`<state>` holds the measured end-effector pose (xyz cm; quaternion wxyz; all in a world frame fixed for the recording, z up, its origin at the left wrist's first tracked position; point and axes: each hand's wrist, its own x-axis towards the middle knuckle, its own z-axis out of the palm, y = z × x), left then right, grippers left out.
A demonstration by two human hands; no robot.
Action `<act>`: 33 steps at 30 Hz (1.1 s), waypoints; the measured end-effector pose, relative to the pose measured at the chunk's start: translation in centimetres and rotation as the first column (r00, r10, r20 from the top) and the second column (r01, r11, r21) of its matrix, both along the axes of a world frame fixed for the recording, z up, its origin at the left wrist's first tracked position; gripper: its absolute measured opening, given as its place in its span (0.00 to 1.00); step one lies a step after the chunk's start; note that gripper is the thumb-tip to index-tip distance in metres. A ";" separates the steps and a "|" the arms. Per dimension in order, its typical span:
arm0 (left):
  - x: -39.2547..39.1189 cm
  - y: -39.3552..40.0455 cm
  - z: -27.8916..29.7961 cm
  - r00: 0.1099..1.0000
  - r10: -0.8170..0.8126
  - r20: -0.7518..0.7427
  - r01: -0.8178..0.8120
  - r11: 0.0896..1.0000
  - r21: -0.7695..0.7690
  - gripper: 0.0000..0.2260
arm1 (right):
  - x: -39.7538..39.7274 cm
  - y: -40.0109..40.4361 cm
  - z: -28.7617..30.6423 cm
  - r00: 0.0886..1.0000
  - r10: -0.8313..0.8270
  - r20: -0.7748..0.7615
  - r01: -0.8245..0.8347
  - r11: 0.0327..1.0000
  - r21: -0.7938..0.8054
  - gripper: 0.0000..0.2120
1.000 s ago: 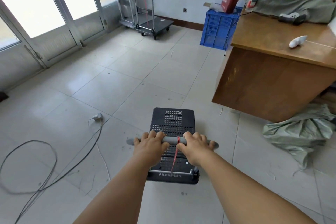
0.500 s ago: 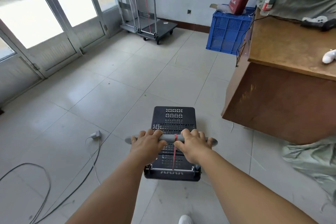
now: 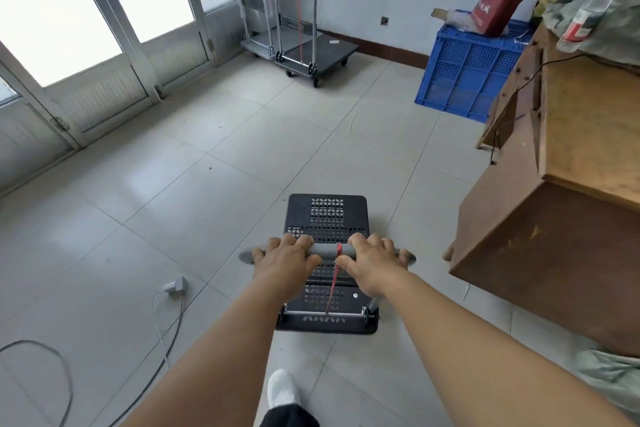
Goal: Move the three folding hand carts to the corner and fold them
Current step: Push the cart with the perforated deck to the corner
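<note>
A small black perforated hand cart rolls on the tiled floor right in front of me. Its grey foam handle bar stands upright, with a red cord hanging from its middle. My left hand and my right hand both grip that bar, side by side. In the far corner by the glass doors stand two more carts with handles upright: a dark-decked cart in front and a silver cart behind it.
A wooden desk stands close on the right, with a blue crate beyond it. A grey cable with a plug lies on the floor to the left. Glass doors line the left wall. My white shoe shows below.
I have walked forward pushing the black cart. The corner carts, the crate and the desk are nearer, and the floor cable has slid back to the lower left.
</note>
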<state>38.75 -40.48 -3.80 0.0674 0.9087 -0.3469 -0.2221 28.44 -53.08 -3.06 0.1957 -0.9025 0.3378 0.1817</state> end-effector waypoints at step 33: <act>48.0 -35.6 0.0 0.987 -0.159 -0.008 0.159 0.986 0.047 0.16 | 45.8 -33.7 -1.0 0.988 -0.153 0.032 0.153 0.988 -0.001 0.21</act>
